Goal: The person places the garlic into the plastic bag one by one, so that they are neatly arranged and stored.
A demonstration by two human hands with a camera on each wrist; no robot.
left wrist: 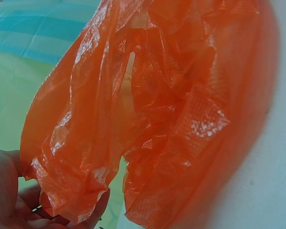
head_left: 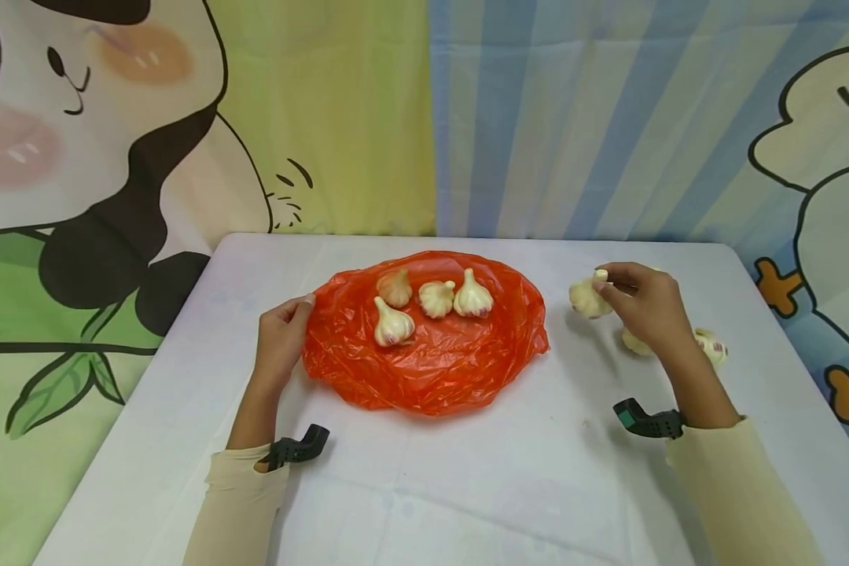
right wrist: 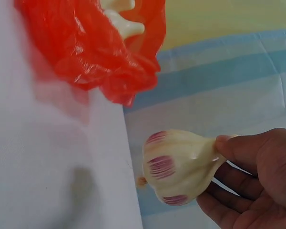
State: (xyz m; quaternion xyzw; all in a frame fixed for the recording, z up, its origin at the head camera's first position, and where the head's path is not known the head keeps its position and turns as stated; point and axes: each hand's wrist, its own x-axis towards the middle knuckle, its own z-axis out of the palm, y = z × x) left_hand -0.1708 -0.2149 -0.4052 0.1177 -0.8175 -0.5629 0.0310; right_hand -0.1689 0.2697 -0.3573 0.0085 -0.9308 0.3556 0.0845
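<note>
A red plastic bag (head_left: 453, 377) lies spread on the table, and my left hand (head_left: 281, 336) pinches its left edge. In the left wrist view the fingers (left wrist: 102, 207) curl round the crumpled film of the bag (left wrist: 181, 119). Several garlic bulbs (head_left: 473, 297) sit on the bag, one of them browner (head_left: 395, 288). Right of the bag, my right hand (head_left: 647, 306) pinches another garlic bulb (head_left: 589, 297) by its stem, raised above the table. The right wrist view shows this garlic bulb (right wrist: 178, 164) pale with purple streaks.
Beside and behind my right forearm, more garlic bulbs (head_left: 711, 346) lie on the white table (head_left: 467, 487), one partly hidden by the hand. Printed curtains (head_left: 523, 118) hang behind the table and along both sides. Black cameras (head_left: 297, 448) are strapped to both wrists.
</note>
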